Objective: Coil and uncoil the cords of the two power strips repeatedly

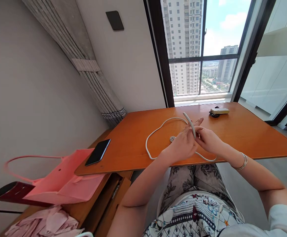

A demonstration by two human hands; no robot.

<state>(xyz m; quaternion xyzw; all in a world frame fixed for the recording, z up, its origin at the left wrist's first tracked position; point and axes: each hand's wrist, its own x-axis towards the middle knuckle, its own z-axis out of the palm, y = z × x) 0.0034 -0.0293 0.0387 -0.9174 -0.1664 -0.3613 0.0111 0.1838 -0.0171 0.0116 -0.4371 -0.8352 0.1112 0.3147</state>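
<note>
A white cable (149, 140) lies in a wide loop on the wooden table and rises to my hands. Part of it bends in a thick arc over the fingers of my left hand (186, 141), which is closed around it. My right hand (208, 140) touches the left from the right side, its fingers pinched on the cable; the exact grip is partly hidden. Below my hands, another stretch of cable runs along the table's near edge. A small round grey piece (172, 139) lies beside my left hand; I cannot tell if it joins the cable.
On the orange-brown table (251, 138) are a dark phone (98, 152) at the left edge and a pale power strip (219, 111) with black cord at the back right. A pink bag (66, 177) and pink cloth (47, 222) sit at the left. A window (202, 59) stands behind.
</note>
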